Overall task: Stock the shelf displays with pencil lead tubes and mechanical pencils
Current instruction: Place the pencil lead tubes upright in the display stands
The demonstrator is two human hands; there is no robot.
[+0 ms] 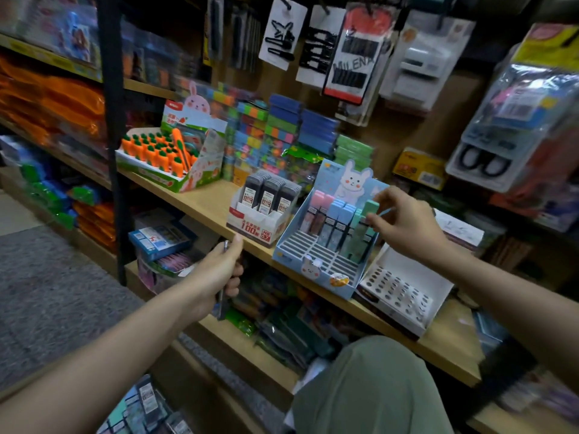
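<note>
1. The right hand pinches the green cap of a slim, flat lead tube between thumb and fingertips; the tube stands upright in the right-hand column of the blue rabbit display box.
2. That box is printed cardboard with a rabbit-shaped back card and a slotted white grid floor. Pink-, blue- and green-capped tubes stand in its back rows.
3. The left hand is curled round a thin, dark mechanical pencil, held near-vertical just in front of the wooden shelf edge, thumb pointing up.
4. Just left of the blue box sits a white and red carton holding three rows of grey, rectangular lead cases.
5. To the right lies a white cardboard tray whose sloping face is punched with round holes.
6. Farther left on the shelf, a green display box carries rows of glossy orange carrot-shaped pieces.
7. A knee in dull green cloth shows at the bottom.
</note>
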